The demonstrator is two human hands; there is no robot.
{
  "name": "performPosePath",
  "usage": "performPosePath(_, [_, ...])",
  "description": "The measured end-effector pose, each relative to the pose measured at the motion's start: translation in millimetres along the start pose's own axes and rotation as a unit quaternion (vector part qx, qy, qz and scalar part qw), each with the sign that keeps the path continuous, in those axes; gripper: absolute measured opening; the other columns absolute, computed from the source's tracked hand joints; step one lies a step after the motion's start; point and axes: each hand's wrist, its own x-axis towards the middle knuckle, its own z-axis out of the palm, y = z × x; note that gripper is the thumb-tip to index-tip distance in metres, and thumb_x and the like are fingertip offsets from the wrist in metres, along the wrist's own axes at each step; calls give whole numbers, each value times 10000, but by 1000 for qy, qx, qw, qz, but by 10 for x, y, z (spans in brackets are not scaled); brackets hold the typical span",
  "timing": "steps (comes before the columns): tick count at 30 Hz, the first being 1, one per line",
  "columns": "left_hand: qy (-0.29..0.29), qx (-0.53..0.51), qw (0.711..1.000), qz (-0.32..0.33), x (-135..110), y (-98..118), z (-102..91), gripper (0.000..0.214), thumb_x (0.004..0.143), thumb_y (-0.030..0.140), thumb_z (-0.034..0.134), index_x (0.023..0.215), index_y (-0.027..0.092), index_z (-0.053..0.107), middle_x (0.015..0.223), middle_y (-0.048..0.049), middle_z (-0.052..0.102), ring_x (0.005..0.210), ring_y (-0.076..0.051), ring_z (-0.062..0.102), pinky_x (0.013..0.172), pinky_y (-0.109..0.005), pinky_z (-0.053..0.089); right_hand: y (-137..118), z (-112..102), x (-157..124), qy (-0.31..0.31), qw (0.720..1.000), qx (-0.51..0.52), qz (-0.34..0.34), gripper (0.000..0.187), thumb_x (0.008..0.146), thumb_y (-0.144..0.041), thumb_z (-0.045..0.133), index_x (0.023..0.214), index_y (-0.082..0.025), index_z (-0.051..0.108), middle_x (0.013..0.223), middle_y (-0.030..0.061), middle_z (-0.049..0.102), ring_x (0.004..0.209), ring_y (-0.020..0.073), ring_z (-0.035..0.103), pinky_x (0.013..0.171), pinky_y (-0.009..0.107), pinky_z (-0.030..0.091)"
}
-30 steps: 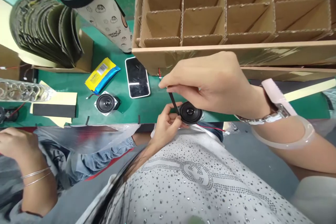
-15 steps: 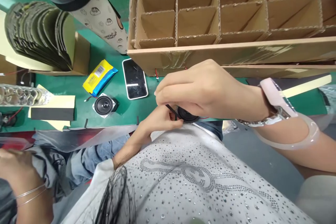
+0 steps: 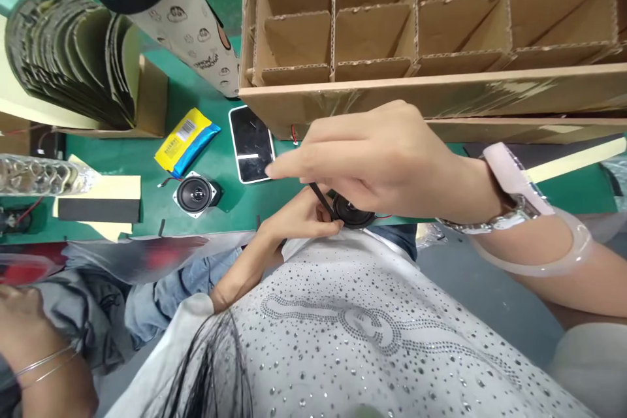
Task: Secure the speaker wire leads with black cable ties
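Observation:
At the table's near edge my left hand (image 3: pixel 307 217) is closed on the rim of a small round speaker (image 3: pixel 353 214), its thumb along the near side. My right hand (image 3: pixel 382 155) is above the speaker and hides part of it. Its index finger is stretched out to the left while the other fingers are bent. From under these fingers a narrow black strip (image 3: pixel 322 201) runs down to the speaker's left rim, and my right hand pinches its upper end. A thin red wire shows at the speaker's right.
Another speaker (image 3: pixel 194 194) lies on the green table (image 3: pixel 235 206), near a yellow-blue packet (image 3: pixel 186 140) and a phone (image 3: pixel 251 144). A divided cardboard box (image 3: pixel 289 101) stands behind my hands. Left are a tumbler (image 3: pixel 196 32), stacked strip sheets (image 3: pixel 73 72) and another person's arm (image 3: pixel 44 353).
My right index finger has stretched out to the left, and the hand is slightly further right. More of the black strip and speaker shows. My left hand stays at the speaker.

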Motion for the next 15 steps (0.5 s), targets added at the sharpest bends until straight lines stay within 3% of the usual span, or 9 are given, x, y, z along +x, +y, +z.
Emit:
performPosePath(3, [-17, -15, 1000, -5, -10, -28, 8, 301, 724, 219, 622, 1001, 110, 576, 720, -42, 649, 610, -170, 581, 498, -256, 459, -4, 7, -16, 9, 1000, 5, 6, 417, 955, -143, 281, 1190, -291, 592, 837, -53, 605, 725, -10, 500, 640, 118, 340])
performPosePath(8, [7, -74, 997, -38, -93, -51, 100, 245, 745, 164, 604, 988, 131, 587, 684, -34, 674, 562, -176, 629, 488, -252, 482, 23, 34, -65, 19, 1000, -3, -5, 400, 929, -120, 332, 1176, -282, 602, 845, -55, 604, 727, 0, 497, 624, 142, 321])
performPosePath(12, [35, -97, 994, -47, -168, -55, 227, 94, 803, 188, 577, 890, 159, 559, 645, -30, 673, 529, -171, 635, 479, -253, 491, 14, 51, -68, -11, 1000, -18, -1, 412, 939, -130, 304, 1186, -274, 601, 824, -35, 583, 688, 16, 475, 579, 166, 260])
performPosePath(15, [58, -99, 993, -41, -212, -75, 339, 87, 843, 212, 536, 919, 168, 534, 619, -28, 660, 573, -180, 655, 511, -263, 517, 9, 73, -60, -30, 999, -26, -7, 441, 948, -136, 256, 1192, -270, 598, 820, -33, 564, 654, 12, 435, 571, 169, 202])
